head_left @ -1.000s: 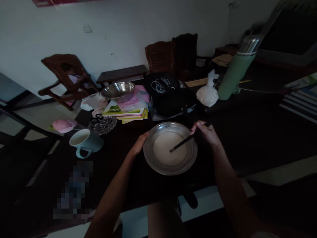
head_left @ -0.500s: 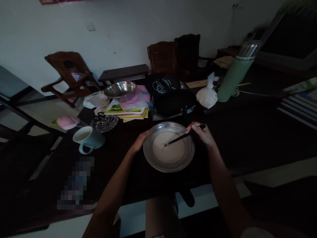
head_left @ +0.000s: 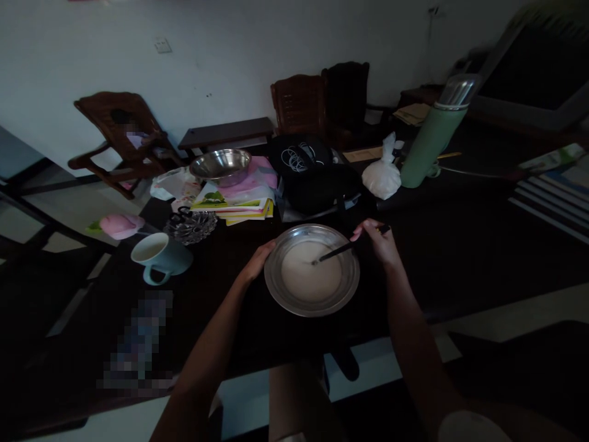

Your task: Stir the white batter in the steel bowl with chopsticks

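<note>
A steel bowl (head_left: 272, 288) of creamy off-white liquid (head_left: 306, 279) stands on the dark table before me. My left hand (head_left: 259, 261) is closed on the bowl's left rim, with part of its fingers hidden. Over the right rim, my right hand (head_left: 375, 239) grips black chopsticks (head_left: 338, 250), held close together and slanting down to the left. Their tips meet the liquid near the bowl's middle. The fingers of this hand are wrapped around the upper end.
Left of the bowl stand a pale blue mug (head_left: 168, 256) and a glass dish (head_left: 196, 227). Behind are another steel bowl (head_left: 221, 166) on books, a black bag (head_left: 322, 187), a knotted bag of white powder (head_left: 383, 178) and a green thermos (head_left: 427, 144). Books (head_left: 552, 199) lie far right.
The chopsticks' tips have shifted right and slightly up within the liquid, and my right hand has moved a little right. My left hand stays on the rim. The whole view has drifted slightly.
</note>
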### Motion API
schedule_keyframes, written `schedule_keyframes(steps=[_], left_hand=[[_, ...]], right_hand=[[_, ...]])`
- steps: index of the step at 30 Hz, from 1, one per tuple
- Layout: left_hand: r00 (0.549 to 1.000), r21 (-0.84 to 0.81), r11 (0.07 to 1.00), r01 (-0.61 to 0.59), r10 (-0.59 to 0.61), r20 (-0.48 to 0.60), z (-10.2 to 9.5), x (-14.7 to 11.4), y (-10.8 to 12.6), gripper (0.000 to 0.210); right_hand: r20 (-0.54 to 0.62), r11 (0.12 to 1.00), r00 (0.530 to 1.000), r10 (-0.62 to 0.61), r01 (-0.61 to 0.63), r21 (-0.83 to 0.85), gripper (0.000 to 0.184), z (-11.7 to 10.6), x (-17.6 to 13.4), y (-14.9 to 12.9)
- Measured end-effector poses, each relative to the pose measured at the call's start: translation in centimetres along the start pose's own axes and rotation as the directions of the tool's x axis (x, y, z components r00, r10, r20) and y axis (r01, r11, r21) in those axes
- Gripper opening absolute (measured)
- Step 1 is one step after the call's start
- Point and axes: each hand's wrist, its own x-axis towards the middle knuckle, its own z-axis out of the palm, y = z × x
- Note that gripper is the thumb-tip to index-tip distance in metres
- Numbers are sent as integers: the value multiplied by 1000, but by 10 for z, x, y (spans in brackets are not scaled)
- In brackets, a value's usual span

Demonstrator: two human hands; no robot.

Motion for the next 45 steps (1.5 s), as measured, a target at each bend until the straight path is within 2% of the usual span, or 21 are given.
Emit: schedule_keyframes(steps=[5,11,16,19,21,22,27,32,34,38,43,45], left_hand=[[1000,-10,1000,7,-7,12,0,0,0,73],[1000,7,1000,-5,5,1,0,1,0,74],[1000,2,1000,3,-3,-10,1,-1,1,74],[1000,-15,1000,-8,8,-6,2,-1,2,73],[1000,-17,1000,-13,13,-6,1,-1,2,74],[1000,-15,1000,-12,12,-4,1,-1,2,75],[1000,-10,1000,-16,16,3,1,-1,3,75],[1000,-34,999,-17,17,-2,2,-2,3,72],[1000,-29,999,-18,18,1,2,-1,3,72],[1000,-9,1000,-3,3,8,1,0,4,77],[1000,-12,1000,5,-5,-3,1,-1,3,75],[1000,-4,1000,-2,2,-7,1,0,2,74]], right_hand=[[120,999,993,25,-30,38,47,2,0,3],[-18,1000,1000,7,-7,-12,49,0,1,1],[131,999,991,18,-21,27,48,3,1,-2],[39,1000,999,-14,14,-6,47,2,1,-3],[-32,1000,999,-4,4,-1,47,0,1,-2],[-31,1000,999,10,-10,15,48,-1,0,-2],[144,999,990,2,-8,43,46,3,0,-3],[-12,1000,1000,-4,4,16,46,-1,1,-3],[8,999,1000,19,-19,47,47,-2,0,-2],[131,998,991,18,-26,57,45,2,0,-2],[-13,998,1000,8,-7,57,44,-1,1,-1],[2,997,1000,25,-25,67,45,-2,0,0]])
